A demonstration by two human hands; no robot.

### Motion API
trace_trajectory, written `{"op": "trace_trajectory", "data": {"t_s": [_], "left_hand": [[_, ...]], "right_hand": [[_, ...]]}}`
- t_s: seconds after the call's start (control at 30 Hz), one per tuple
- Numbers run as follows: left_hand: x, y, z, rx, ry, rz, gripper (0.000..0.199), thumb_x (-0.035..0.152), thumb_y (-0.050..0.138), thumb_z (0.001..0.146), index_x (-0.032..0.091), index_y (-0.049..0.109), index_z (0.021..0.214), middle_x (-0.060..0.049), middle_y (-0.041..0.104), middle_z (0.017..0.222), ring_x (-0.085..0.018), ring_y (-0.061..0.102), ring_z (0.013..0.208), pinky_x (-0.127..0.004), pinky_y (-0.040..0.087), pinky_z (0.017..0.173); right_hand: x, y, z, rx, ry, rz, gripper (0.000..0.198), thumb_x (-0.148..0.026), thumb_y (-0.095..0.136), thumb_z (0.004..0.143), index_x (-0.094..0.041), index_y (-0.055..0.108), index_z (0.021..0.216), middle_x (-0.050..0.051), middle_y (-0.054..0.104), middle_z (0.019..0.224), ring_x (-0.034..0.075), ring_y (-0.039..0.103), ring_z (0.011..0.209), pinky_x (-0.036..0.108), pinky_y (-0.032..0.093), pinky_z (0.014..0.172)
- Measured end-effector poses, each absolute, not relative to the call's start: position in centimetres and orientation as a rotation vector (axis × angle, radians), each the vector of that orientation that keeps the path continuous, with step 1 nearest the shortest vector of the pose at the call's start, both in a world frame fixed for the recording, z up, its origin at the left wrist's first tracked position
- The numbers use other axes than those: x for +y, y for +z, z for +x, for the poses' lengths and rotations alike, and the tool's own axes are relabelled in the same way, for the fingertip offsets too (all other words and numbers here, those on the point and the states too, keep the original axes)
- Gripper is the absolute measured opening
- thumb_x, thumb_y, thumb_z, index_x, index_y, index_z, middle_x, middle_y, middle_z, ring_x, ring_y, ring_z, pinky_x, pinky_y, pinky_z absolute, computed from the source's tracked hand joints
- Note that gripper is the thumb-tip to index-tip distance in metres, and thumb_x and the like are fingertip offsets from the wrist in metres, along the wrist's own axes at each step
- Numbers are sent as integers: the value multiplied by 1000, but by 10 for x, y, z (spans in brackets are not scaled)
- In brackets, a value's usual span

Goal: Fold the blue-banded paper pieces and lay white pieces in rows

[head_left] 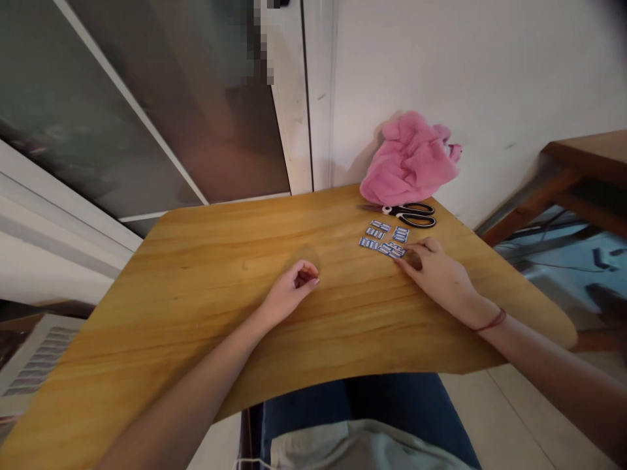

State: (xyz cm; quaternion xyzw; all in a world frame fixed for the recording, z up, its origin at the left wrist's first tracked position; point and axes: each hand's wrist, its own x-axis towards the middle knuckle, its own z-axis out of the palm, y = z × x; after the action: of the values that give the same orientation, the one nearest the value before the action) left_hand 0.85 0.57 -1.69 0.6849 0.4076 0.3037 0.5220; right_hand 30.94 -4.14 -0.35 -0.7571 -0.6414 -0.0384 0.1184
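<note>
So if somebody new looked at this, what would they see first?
Probably the big pink fluffy cloth, heaped at the table's far edge against the white wall. Next might be the black-handled scissors lying just in front of it. Then come the little blue-and-white pieces nearer the person, with the right hand's fingertips at the closest ones.

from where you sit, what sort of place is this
Probably a room in a home: a yellowish wooden table by a plain white wall, with a fluffy pink cloth and black-handled scissors on it.
</note>
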Motion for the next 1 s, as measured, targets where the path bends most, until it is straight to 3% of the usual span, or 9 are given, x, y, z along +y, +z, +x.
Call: {"op": "trace_trajectory", "data": {"t_s": [0.2, 0.3, 0.4, 0.47, 0.53, 0.6, 0.8, 1.0], "left_hand": [[4, -15, 9, 985, 717, 1648, 11, 27, 56, 82, 19, 51, 89, 1, 51, 84, -12, 49, 79, -29, 40, 78], [4, -16, 9, 988, 724, 1650, 11, 27, 56, 82, 20, 51, 89, 1, 52, 85, -12, 50, 80, -28, 41, 79], [4, -17, 9, 988, 723, 1658, 12, 28, 56, 82, 20, 52, 90, 1, 52, 85, -12, 50, 80, -28, 41, 78], [5, -17, 9, 990, 723, 1665, 13, 29, 56, 82, 20, 52, 90, 1, 53, 85, -12, 51, 80, -29, 42, 77], [5, -18, 9, 988, 722, 1671, 13, 29, 56, 82, 20, 52, 90, 0, 53, 85, -13, 51, 80, -30, 42, 78], [5, -19, 8, 976, 723, 1670, 13, 29, 56, 82, 20, 52, 91, 0, 54, 86, -13, 51, 81, -30, 41, 79], [5, -19, 8, 964, 701, 1667, 14, 30, 56, 83, 21, 52, 92, 1, 53, 84, -13, 51, 78, -28, 41, 75], [6, -20, 7, 953, 690, 1658, 14, 30, 55, 84, 20, 52, 94, 1, 52, 84, -12, 49, 77, -28, 39, 74]], "right_hand": [[-36, -9, 320, -1848, -37, -2079, 34, -42, 47, 88, -20, 63, 109, 10, 59, 111, 23, 64, 77, 39, 53, 68], [-28, -10, 326, -1863, -76, -1811, 31, -35, 45, 89, -18, 62, 108, 12, 59, 108, 26, 61, 96, 44, 51, 87], [-13, -7, 329, -2025, -125, -1578, 39, -36, 42, 92, -19, 53, 125, 13, 54, 126, 28, 47, 123, 49, 38, 105], [0, -3, 331, -2230, -62, -1485, 50, -41, 43, 91, -20, 41, 137, 11, 39, 145, 28, 31, 137, 50, 28, 112], [16, -1, 332, -2384, 5, -1443, 58, -48, 45, 90, -22, 37, 142, 8, 27, 153, 28, 17, 143, 52, 18, 116], [30, 0, 335, -2491, 108, -1381, 61, -52, 43, 90, -20, 37, 142, 6, 25, 153, 26, 9, 144, 50, 13, 117], [55, -1, 340, -2376, 374, -1369, 52, -46, 25, 96, -23, 44, 139, 3, 42, 145, 19, 30, 139, 46, 19, 117], [61, -1, 344, -2237, 446, -1499, 55, -42, 16, 98, -18, 48, 135, 5, 39, 146, 20, 30, 139, 45, 16, 118]]}}
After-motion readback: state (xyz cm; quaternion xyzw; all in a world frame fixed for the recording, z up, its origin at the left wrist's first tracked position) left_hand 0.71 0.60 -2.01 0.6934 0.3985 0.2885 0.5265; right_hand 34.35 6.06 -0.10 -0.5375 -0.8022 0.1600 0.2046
